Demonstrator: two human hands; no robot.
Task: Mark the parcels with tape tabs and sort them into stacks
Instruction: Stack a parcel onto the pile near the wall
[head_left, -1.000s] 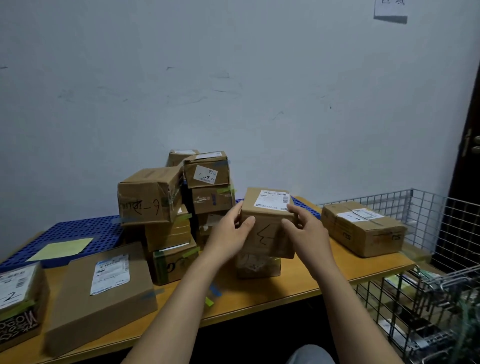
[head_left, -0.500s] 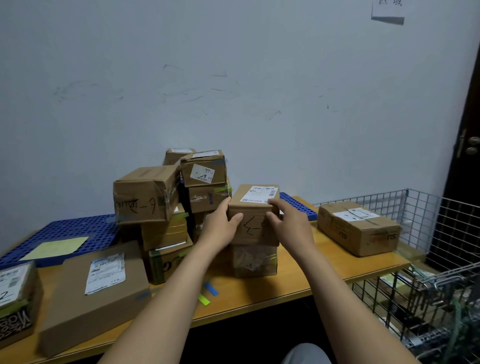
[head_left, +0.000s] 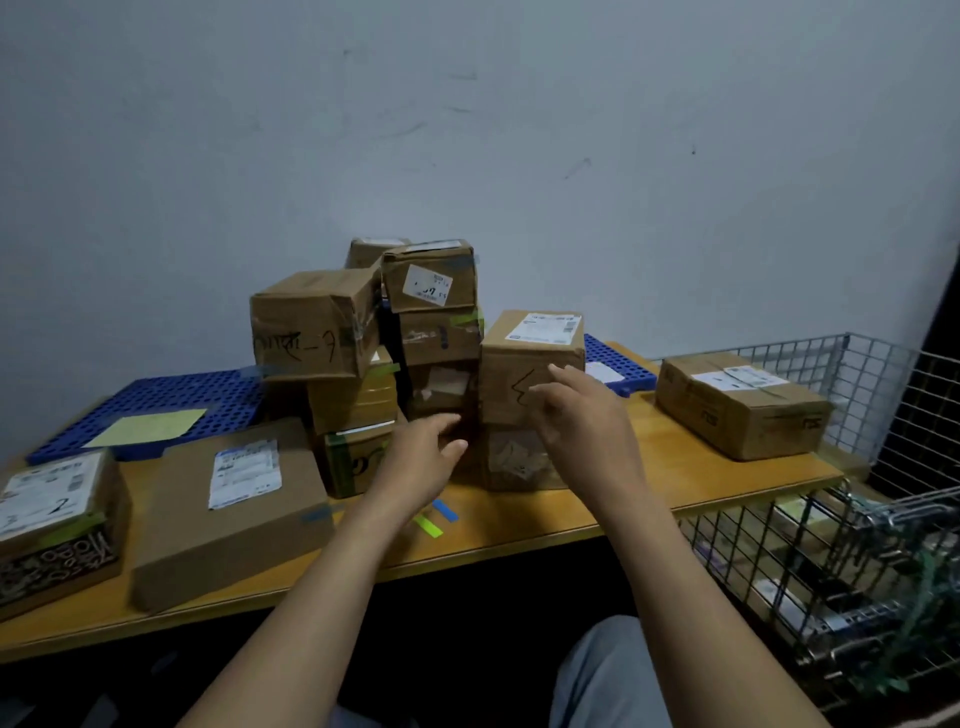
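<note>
A small brown parcel (head_left: 524, 364) with a white label on top and a black scrawl on its front sits on a lower taped parcel (head_left: 514, 460) near the table's middle. My right hand (head_left: 582, 410) hovers in front of it with relaxed fingers, holding nothing. My left hand (head_left: 423, 457) is lower and to the left, fingers loose, apart from the parcel. Behind stand taller stacks of parcels (head_left: 434, 322), one marked box (head_left: 311, 327) leaning at the left. A blue tape tab (head_left: 445, 510) and a green tape tab (head_left: 428, 526) lie on the table below my left hand.
A flat wide parcel (head_left: 228, 499) and a labelled box (head_left: 52, 509) lie at the left front of the wooden table (head_left: 675, 467). Another parcel (head_left: 737, 402) sits at the right end. Blue perforated mats (head_left: 156, 405) lie at the back. A wire cage (head_left: 857, 545) stands at the right.
Both hands let go of the small parcel after setting it on the lower parcel, and have drawn back toward me. The camera moved closer.
</note>
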